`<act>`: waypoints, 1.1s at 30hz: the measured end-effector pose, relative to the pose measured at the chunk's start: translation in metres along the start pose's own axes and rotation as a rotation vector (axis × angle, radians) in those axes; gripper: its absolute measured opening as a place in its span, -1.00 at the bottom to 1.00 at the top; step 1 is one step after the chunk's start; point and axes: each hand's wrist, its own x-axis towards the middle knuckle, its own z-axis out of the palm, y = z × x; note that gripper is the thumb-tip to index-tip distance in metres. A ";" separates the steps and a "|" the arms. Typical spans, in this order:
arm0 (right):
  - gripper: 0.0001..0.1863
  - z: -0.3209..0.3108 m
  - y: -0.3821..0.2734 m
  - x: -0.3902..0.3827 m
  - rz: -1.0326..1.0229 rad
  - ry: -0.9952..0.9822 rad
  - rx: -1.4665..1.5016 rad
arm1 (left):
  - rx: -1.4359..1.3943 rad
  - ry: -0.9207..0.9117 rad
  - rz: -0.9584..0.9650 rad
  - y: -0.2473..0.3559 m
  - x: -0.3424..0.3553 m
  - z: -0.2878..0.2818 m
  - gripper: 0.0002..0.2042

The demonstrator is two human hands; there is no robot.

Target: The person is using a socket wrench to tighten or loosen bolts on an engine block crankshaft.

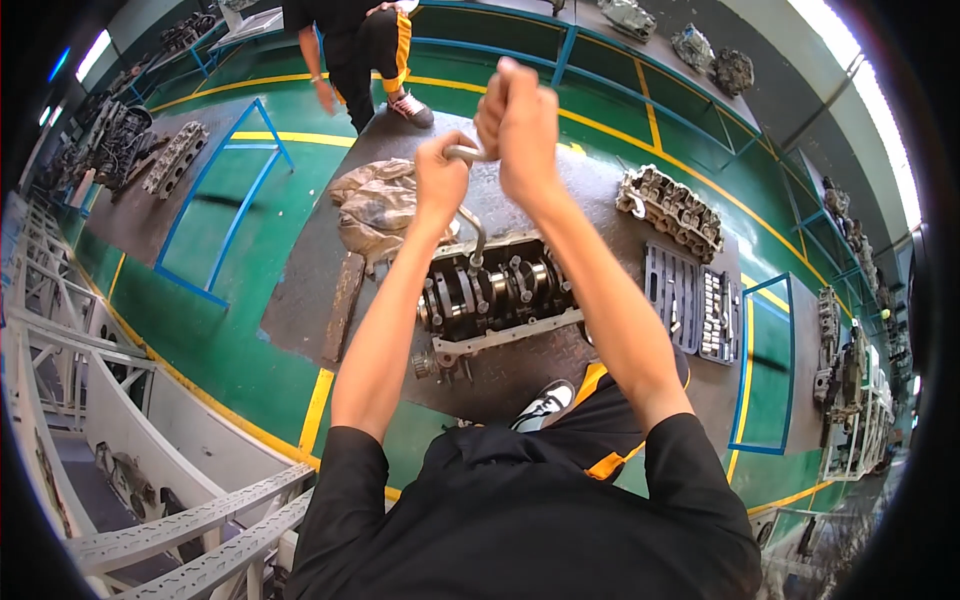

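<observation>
My left hand (441,182) is closed around the shaft of a bent metal speed wrench (479,241). Beyond it and to the right, my right hand (520,130) is raised, its fingers wrapped around the wrench's upper end, which they hide. The wrench's cranked part shows between my two hands. Below them, its lower end stands on a bolt in an engine block (512,334). The block lies with its crankshaft (500,284) and bearing caps facing up. My forearms pass on either side of it and cover parts of its edges.
A crumpled brown cloth (375,205) lies behind the block to the left. A cylinder head (672,210) and an open socket set case (692,303) are on the right. A person (365,60) stands across the table. Blue frames (215,235) stand left and right.
</observation>
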 end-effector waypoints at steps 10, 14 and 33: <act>-0.49 -0.016 -0.031 -0.052 0.066 -0.042 0.043 | -0.162 -0.154 -0.113 0.107 -0.139 -0.009 -0.68; -0.47 -0.009 -0.033 -0.073 0.052 -0.140 -0.073 | -0.120 -0.060 -0.092 0.093 -0.169 -0.006 -0.67; -0.51 -0.027 -0.001 -0.077 0.145 -0.235 -0.066 | -0.489 -0.054 -0.236 0.082 -0.188 0.016 -0.68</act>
